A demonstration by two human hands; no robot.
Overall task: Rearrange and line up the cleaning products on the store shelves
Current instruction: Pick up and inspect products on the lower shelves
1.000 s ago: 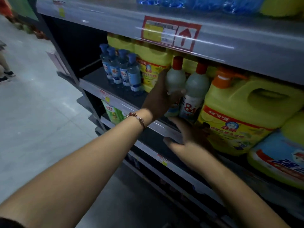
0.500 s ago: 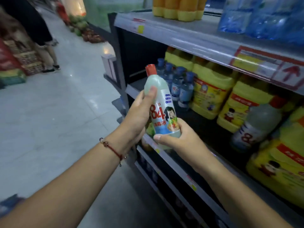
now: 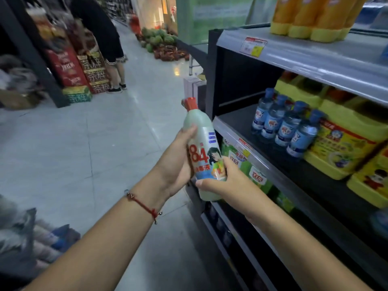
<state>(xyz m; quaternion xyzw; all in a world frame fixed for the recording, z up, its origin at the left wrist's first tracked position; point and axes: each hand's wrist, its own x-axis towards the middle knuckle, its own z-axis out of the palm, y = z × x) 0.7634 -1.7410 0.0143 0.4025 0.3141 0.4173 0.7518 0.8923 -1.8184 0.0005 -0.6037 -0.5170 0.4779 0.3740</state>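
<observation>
A pale green "84" disinfectant bottle [image 3: 202, 152] with a red cap is held upright out in the aisle, left of the shelf's end. My left hand [image 3: 177, 162] grips its upper body from the left, thumb on the shoulder. My right hand [image 3: 220, 179] wraps its lower part from the right. On the middle shelf [image 3: 233, 120] stand several small blue-capped bottles [image 3: 283, 124] in a row, with big yellow detergent jugs [image 3: 344, 143] behind and to their right.
Orange-yellow bottles [image 3: 310, 15] stand on the top shelf. Green packs [image 3: 245, 164] fill the shelf below. A person [image 3: 100, 36] bends over stacked red boxes [image 3: 73, 66] across the aisle. Watermelons [image 3: 159, 39] lie far down the tiled floor. Bagged goods sit at the lower left.
Both hands lifted the 84 bottle off the middle shelf and carried it left into the aisle. The view swung left, so the second 84 bottle is out of sight.
</observation>
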